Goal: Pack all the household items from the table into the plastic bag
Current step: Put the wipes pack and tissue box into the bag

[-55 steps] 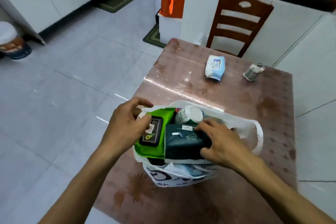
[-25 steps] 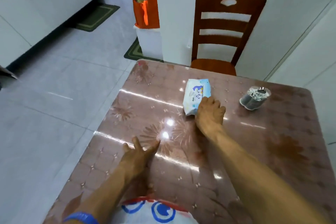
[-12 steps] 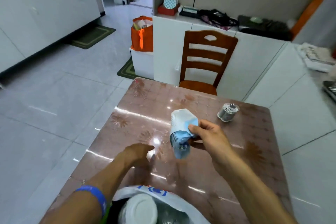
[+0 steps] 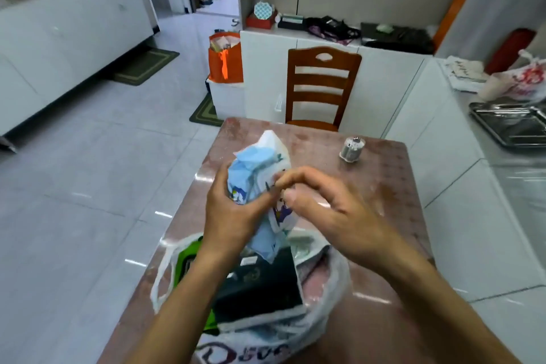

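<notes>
Above the plastic bag [image 4: 322, 313], soft wipes pack [image 4: 260, 183] (crumpled), left hand [image 4: 233, 216] gripping

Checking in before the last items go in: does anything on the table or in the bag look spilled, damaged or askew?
Nothing looks spilled or broken. The blue-and-white pack, held in both hands above the plastic bag, looks crumpled and bent. In the bag, the dark box sits tilted. A small jar stands upright, unpacked, on the table.

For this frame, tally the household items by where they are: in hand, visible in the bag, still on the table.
In hand: 1, blue-and-white soft pack
Visible in the plastic bag: 2, green pack, dark box
Still on the table: 1, small silvery container
Total: 4
</notes>
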The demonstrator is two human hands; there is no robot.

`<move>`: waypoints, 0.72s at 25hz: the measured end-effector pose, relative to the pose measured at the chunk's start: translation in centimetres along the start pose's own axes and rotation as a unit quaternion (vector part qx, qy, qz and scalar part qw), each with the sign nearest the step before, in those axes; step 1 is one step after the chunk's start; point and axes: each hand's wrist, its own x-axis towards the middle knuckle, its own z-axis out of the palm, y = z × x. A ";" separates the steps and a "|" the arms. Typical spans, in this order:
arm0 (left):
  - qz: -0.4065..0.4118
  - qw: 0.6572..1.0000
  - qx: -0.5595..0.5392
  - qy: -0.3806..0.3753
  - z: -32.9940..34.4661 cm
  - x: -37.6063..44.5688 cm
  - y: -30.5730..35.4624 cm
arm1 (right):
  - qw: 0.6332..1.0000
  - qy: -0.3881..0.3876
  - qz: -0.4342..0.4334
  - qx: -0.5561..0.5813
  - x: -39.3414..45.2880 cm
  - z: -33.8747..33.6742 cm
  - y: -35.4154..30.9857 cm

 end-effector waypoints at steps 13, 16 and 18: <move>-0.423 0.893 0.034 -0.151 2.3 -3.6 -1.6 | 0.904 0.185 0.244 0.300 -4.9 2.0 6.3; -0.387 0.870 0.206 -0.228 3.5 -1.6 -2.8 | 0.907 0.172 0.237 0.304 -5.5 2.3 5.3; -0.361 0.868 0.264 -0.217 4.6 -0.5 -4.1 | 0.918 0.154 0.225 0.286 -6.1 2.4 4.9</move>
